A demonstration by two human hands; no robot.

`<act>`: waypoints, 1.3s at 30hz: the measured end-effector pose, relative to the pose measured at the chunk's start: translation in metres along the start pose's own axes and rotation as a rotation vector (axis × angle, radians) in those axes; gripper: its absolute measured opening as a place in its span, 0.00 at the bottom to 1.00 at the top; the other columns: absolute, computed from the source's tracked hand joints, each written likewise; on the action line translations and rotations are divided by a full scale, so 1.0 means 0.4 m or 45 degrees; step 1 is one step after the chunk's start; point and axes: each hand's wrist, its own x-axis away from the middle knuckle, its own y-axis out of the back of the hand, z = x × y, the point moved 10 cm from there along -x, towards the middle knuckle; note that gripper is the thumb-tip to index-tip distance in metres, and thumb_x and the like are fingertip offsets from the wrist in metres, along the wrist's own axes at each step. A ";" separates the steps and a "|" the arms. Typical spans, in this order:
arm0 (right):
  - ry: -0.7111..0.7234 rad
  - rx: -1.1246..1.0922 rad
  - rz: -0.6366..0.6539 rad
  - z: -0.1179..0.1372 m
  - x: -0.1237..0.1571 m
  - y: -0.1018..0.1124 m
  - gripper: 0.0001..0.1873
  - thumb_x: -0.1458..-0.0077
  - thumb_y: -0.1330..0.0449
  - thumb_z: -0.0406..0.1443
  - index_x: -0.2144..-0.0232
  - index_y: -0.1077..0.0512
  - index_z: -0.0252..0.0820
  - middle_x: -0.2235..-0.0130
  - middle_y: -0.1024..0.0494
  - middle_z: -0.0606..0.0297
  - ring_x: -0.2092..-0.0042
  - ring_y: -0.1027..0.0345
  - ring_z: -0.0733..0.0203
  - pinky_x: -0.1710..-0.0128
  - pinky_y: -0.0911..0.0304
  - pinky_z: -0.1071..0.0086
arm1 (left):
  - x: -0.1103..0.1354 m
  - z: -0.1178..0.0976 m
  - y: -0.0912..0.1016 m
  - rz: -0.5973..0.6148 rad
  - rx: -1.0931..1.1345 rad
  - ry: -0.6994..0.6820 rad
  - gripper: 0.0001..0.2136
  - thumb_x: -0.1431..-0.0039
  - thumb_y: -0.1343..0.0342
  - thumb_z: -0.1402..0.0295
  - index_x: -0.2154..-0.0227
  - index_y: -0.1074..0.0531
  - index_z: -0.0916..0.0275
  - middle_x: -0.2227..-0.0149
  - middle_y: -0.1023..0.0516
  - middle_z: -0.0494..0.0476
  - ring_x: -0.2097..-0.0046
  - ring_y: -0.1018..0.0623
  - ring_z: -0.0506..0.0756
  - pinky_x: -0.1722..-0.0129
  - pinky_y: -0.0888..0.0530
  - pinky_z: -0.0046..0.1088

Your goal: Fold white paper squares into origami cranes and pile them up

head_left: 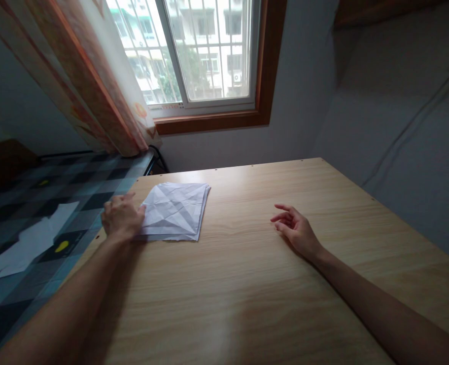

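A small stack of creased white paper squares (176,210) lies on the left part of a light wooden table (247,284). My left hand (121,217) rests at the stack's left edge, fingers curled and closed onto the paper's border. My right hand (295,228) lies on its side on the bare tabletop to the right, well apart from the paper, fingers loosely apart and holding nothing.
Left of the table is a bed with a dark checked cover (37,213) and loose white sheets of paper (26,243) on it. A patterned curtain (95,86) hangs beside the barred window (197,50). Grey walls close in behind and to the right.
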 end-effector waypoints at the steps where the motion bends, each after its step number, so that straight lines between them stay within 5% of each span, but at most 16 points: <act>1: 0.000 0.011 0.008 0.001 0.001 -0.001 0.25 0.51 0.37 0.37 0.49 0.33 0.43 0.64 0.23 0.62 0.67 0.32 0.62 0.69 0.36 0.68 | 0.025 -0.064 0.005 -0.039 -0.039 -0.181 0.24 0.39 0.51 0.58 0.43 0.34 0.64 0.44 0.30 0.67 0.42 0.32 0.72 0.46 0.34 0.53; 4: -0.002 0.008 0.011 -0.001 0.003 0.000 0.23 0.50 0.37 0.37 0.50 0.32 0.42 0.63 0.23 0.62 0.67 0.32 0.63 0.68 0.36 0.68 | 0.136 -0.245 -0.066 0.186 -0.043 -0.704 0.26 0.38 0.52 0.54 0.40 0.35 0.59 0.35 0.38 0.63 0.36 0.38 0.68 0.38 0.41 0.49; 6: -0.003 -0.017 0.003 -0.004 0.003 0.003 0.22 0.50 0.37 0.37 0.51 0.31 0.42 0.63 0.23 0.63 0.67 0.33 0.63 0.68 0.36 0.68 | 0.194 -0.293 -0.130 0.394 -0.078 -0.827 0.28 0.39 0.53 0.49 0.37 0.38 0.52 0.32 0.42 0.58 0.32 0.45 0.69 0.36 0.47 0.54; 13: -0.012 -0.120 -0.079 -0.004 0.009 0.022 0.19 0.52 0.34 0.40 0.56 0.28 0.42 0.65 0.23 0.64 0.67 0.32 0.63 0.67 0.36 0.67 | 0.177 -0.227 -0.188 0.577 -0.148 -0.757 0.30 0.37 0.57 0.48 0.35 0.43 0.54 0.31 0.48 0.59 0.31 0.48 0.68 0.36 0.48 0.56; 17: -0.030 -0.208 -0.223 0.003 0.009 0.060 0.21 0.52 0.33 0.46 0.57 0.27 0.43 0.62 0.22 0.61 0.65 0.31 0.61 0.66 0.35 0.67 | 0.157 -0.222 -0.147 0.417 -0.073 -0.751 0.29 0.37 0.58 0.51 0.37 0.38 0.59 0.31 0.46 0.62 0.30 0.50 0.67 0.35 0.51 0.56; 23: 0.170 -0.351 -0.625 0.068 -0.018 0.241 0.29 0.46 0.46 0.59 0.56 0.28 0.44 0.53 0.24 0.56 0.51 0.29 0.53 0.53 0.34 0.59 | 0.160 -0.249 0.055 -0.125 0.658 -0.402 0.39 0.36 0.67 0.42 0.33 0.50 0.70 0.31 0.50 0.71 0.30 0.50 0.65 0.33 0.50 0.48; 25: 0.305 -0.172 -0.561 0.135 -0.023 0.268 0.35 0.44 0.55 0.62 0.48 0.31 0.46 0.45 0.28 0.54 0.42 0.35 0.48 0.46 0.38 0.53 | 0.193 -0.275 0.129 -0.227 0.861 -0.360 0.40 0.37 0.70 0.41 0.32 0.55 0.66 0.30 0.52 0.68 0.30 0.50 0.63 0.32 0.51 0.45; 29: 0.628 0.354 -0.206 0.273 0.029 0.203 0.50 0.47 0.67 0.68 0.33 0.49 0.48 0.32 0.45 0.55 0.32 0.53 0.42 0.37 0.49 0.44 | 0.319 -0.434 0.205 -0.082 0.773 -0.826 0.42 0.41 0.75 0.37 0.31 0.69 0.57 0.28 0.65 0.58 0.29 0.60 0.64 0.31 0.56 0.48; 32: 0.880 0.889 0.394 0.280 0.117 0.032 0.57 0.51 0.56 0.69 0.30 0.58 0.44 0.30 0.52 0.54 0.30 0.62 0.38 0.33 0.61 0.45 | 0.452 -0.528 0.132 0.312 0.544 -1.257 0.46 0.44 0.69 0.35 0.32 0.77 0.57 0.28 0.71 0.60 0.29 0.62 0.67 0.32 0.58 0.51; 34: 0.955 1.098 0.719 0.227 0.172 -0.053 0.60 0.53 0.53 0.69 0.30 0.62 0.40 0.30 0.53 0.50 0.30 0.61 0.39 0.32 0.64 0.46 | 0.525 -0.545 0.061 0.507 0.419 -1.432 0.49 0.44 0.60 0.35 0.32 0.75 0.59 0.29 0.67 0.65 0.29 0.60 0.68 0.32 0.57 0.50; 39: 0.797 1.278 1.102 0.074 0.211 -0.140 0.62 0.52 0.49 0.67 0.31 0.60 0.32 0.31 0.53 0.43 0.31 0.58 0.40 0.33 0.60 0.46 | 0.593 -0.533 -0.072 0.827 0.291 -1.493 0.51 0.47 0.54 0.35 0.31 0.63 0.66 0.30 0.61 0.71 0.29 0.58 0.68 0.32 0.56 0.48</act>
